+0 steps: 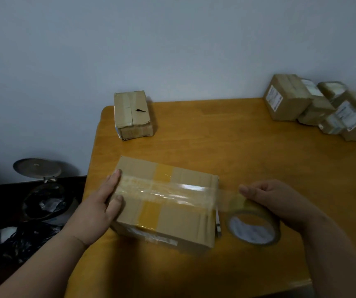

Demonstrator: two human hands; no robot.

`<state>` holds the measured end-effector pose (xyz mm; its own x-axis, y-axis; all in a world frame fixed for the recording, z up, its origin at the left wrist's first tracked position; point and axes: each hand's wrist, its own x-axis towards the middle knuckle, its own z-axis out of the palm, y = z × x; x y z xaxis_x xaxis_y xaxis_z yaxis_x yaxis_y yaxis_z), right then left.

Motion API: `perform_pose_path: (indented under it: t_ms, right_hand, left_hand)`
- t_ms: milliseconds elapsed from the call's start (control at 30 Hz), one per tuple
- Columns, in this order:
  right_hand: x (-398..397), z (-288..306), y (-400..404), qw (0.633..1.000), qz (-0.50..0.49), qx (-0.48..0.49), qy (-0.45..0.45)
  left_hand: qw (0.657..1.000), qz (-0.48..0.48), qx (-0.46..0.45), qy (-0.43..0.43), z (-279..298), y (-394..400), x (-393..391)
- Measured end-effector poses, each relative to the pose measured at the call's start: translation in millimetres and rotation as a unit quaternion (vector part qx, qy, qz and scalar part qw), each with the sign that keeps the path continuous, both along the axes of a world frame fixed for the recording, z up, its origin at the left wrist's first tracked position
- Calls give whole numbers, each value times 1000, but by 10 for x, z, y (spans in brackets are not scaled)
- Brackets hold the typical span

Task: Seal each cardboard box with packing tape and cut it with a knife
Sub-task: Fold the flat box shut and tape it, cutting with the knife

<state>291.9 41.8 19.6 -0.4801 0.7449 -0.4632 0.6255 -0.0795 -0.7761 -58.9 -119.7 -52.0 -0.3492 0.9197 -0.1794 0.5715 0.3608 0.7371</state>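
Fingers point(114, 179) of the left hand point(99, 203) lie nearly straight, pressed flat over the left end of the box point(179, 218), with the thumb laid on the box top, pinning the tape end down. Right hand point(278, 203) curls its fingers round the roll point(253, 227), gripping it from above just to the right of the box, close over the table point(237, 147).

A clear strip point(172, 190) runs lengthwise across the box top and stretches off the right edge to the roll, uncut. An older yellowish band crosses it at right angles. The box sits at the table's near left.

A second box point(133, 114) stands at the far left corner; a cluster of boxes point(318, 106) fills the far right. A bin point(43, 201) stands open on the floor, left.
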Motion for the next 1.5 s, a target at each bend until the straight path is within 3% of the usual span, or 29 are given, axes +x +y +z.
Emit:
perform_pose_path:
  t_ms: [100, 167, 233, 333, 433, 533, 633, 833, 967, 1067, 1167, 1267, 1367, 1500]
  right_hand:
    - [74, -232, 31, 994, 10, 44, -95]
    - [80, -413, 32, 992, 20, 71, -105]
    - [55, -556, 21, 989, 31, 94, -112]
    - [-18, -742, -7, 985, 45, 110, -122]
    - [-71, -819, -18, 987, 20, 102, -119]
    - [3, -805, -54, 998, -38, -1, -40]
    - [175, -816, -121, 970, -95, -187, 121]
    - [202, -607, -141, 956, -18, -211, 205]
    - [11, -160, -111, 927, 55, -200, 311]
    - [-285, 291, -85, 896, 123, -163, 395]
    - [-681, 651, -95, 869, 189, -165, 426]
    - [-1063, 651, -134, 890, 147, -147, 405]
    - [-1276, 588, -139, 914, 79, -114, 382]
    - [-1410, 631, -135, 925, 41, -85, 369]
  left_hand:
    - [1000, -1, -14, 8, 8, -3, 4]
    - [999, -9, -35, 34, 22, 4, 0]
    - [989, -28, -63, 128, 32, 16, -12]
    - [942, -68, -72, 320, 91, 82, 152]
    - [912, -154, -67, 374, 123, 172, 528]
    - [900, -201, -94, 375, 135, 269, 643]
    - [895, -234, -116, 361, 170, 265, 579]
    - [896, -230, -90, 369, 186, 199, 459]
    - [945, -174, -22, 276, 225, 111, 176]
    - [988, -125, 31, 86, 250, 34, 59]
    - [993, -68, 37, -86, 255, -51, 160]
    - [983, -24, 34, -178, 262, -126, 318]
    - [976, -3, 87, -198, 403, -84, 413]
    - [985, -12, 145, -89, 673, 158, 410]
